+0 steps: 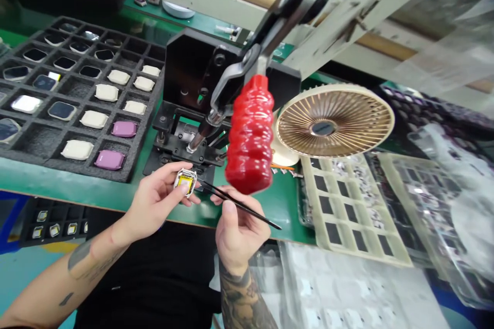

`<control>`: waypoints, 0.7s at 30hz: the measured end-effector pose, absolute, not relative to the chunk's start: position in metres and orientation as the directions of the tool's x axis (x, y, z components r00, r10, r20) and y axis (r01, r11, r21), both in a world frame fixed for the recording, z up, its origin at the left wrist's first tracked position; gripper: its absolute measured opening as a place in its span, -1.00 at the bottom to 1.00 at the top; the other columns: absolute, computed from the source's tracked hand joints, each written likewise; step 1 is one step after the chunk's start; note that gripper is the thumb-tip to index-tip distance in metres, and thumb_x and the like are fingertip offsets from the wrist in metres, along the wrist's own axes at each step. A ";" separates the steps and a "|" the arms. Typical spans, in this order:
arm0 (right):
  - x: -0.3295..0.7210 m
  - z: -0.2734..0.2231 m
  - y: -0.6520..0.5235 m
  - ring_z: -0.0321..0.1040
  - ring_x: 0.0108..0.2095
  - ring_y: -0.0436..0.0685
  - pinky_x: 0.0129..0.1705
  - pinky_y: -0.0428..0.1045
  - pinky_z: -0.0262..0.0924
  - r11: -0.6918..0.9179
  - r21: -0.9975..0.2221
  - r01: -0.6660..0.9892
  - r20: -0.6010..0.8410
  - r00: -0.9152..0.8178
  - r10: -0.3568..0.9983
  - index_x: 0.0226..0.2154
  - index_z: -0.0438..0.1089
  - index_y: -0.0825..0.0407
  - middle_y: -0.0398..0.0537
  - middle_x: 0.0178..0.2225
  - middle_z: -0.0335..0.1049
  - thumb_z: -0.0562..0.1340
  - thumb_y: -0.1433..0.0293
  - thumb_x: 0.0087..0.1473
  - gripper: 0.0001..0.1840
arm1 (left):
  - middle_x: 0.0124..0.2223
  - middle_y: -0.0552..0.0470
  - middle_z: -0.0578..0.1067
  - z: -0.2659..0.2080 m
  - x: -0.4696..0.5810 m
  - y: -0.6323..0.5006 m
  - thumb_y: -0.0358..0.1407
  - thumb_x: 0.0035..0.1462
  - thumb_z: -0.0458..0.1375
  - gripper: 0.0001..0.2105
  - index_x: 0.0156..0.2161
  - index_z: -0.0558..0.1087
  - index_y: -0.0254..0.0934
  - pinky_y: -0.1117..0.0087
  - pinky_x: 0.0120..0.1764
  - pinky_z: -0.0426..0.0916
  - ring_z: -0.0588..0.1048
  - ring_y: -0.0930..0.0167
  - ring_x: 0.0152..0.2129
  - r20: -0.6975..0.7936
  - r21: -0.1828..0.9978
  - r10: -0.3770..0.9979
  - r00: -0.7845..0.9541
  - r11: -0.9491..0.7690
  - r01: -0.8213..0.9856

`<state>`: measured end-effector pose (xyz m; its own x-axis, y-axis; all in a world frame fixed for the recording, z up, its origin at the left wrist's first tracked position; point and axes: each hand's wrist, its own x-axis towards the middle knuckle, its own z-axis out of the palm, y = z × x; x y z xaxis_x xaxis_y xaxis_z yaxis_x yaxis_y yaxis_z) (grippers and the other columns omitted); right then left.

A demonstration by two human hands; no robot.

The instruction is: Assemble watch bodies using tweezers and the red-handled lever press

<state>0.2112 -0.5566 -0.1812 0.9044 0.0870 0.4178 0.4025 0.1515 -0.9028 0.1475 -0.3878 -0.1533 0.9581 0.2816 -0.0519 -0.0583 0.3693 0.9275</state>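
My left hand (154,193) is closed on a small smartwatch case (187,183) with a pale rim and a yellow patch inside. The thumb presses on its open face. In my right hand (241,229) is a pair of black tweezers (247,209), pinched between thumb and fingers. The thin tips point left and end close to the right side of the case; whether they touch it I cannot tell. Just beyond my hands stands a black lever press (185,149), its red ribbed handle (250,136) hanging above my right hand.
Left, a dark foam tray (77,167) holds black screens, cream cases and purple cases in compartments. Right of the press is a round fan (335,121), with a cream compartment box (366,252) below it. Another dark tray (54,216) with watch cases sits lower left.
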 end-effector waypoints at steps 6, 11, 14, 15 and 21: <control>0.238 -0.142 -0.593 0.52 -0.50 0.06 -0.42 0.00 0.47 0.274 -0.903 0.331 0.399 0.884 0.246 -0.18 0.54 -0.04 -0.12 -0.37 0.60 0.41 0.24 0.42 -0.84 | 0.10 -0.28 0.76 -0.153 0.145 -0.387 -0.07 0.52 0.32 -0.54 0.35 0.53 -0.28 0.25 -0.10 0.75 0.82 0.18 -0.16 -0.062 0.906 0.300 0.952 0.416 -0.072; 0.306 -0.083 -0.647 0.35 -0.59 0.07 -0.49 0.03 0.32 0.097 -0.829 0.551 0.538 0.737 0.410 -0.42 0.48 -0.02 -0.18 -0.58 0.39 0.45 0.18 0.34 -0.64 | 0.05 -0.19 0.77 -0.154 0.141 -0.389 -0.17 0.47 0.39 -0.56 0.34 0.53 -0.22 0.27 -0.15 0.73 0.81 0.22 -0.20 -0.044 0.963 0.331 0.943 0.264 -0.047; 0.336 -0.074 -0.630 0.58 -0.35 0.10 -0.24 0.06 0.51 -0.304 -0.697 0.650 0.585 0.760 0.284 -0.24 0.64 0.00 -0.07 -0.30 0.65 0.44 0.26 0.37 -0.83 | 0.07 -0.18 0.77 -0.156 0.139 -0.389 -0.16 0.46 0.39 -0.53 0.37 0.49 -0.19 0.24 -0.12 0.73 0.80 0.20 -0.17 -0.048 0.974 0.320 0.946 0.227 -0.027; 0.340 -0.077 -0.619 0.62 -0.26 0.12 -0.16 0.07 0.54 -0.336 -0.647 0.685 0.659 0.724 0.207 -0.14 0.66 -0.01 -0.04 -0.19 0.69 0.42 0.29 0.39 -0.87 | 0.09 -0.18 0.76 -0.157 0.138 -0.389 -0.16 0.46 0.40 -0.52 0.37 0.48 -0.19 0.24 -0.10 0.73 0.80 0.20 -0.16 -0.059 0.975 0.321 0.945 0.222 -0.015; 0.311 -0.122 -0.623 0.63 -0.13 0.16 -0.08 0.10 0.53 -0.522 -0.385 0.761 0.814 0.546 0.196 0.16 0.64 -0.12 -0.02 -0.08 0.68 0.32 0.47 0.43 -0.66 | 0.12 -0.19 0.76 -0.166 0.133 -0.385 -0.11 0.45 0.39 -0.60 0.27 0.56 -0.20 0.21 -0.06 0.72 0.79 0.18 -0.13 -0.080 0.986 0.304 0.949 0.165 0.030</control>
<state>0.3107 -0.6229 -0.1219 0.5462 0.1960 0.8144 0.7612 -0.5219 -0.3850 0.1333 -0.3850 -0.1658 0.9492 0.3043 -0.0798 0.0298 0.1655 0.9858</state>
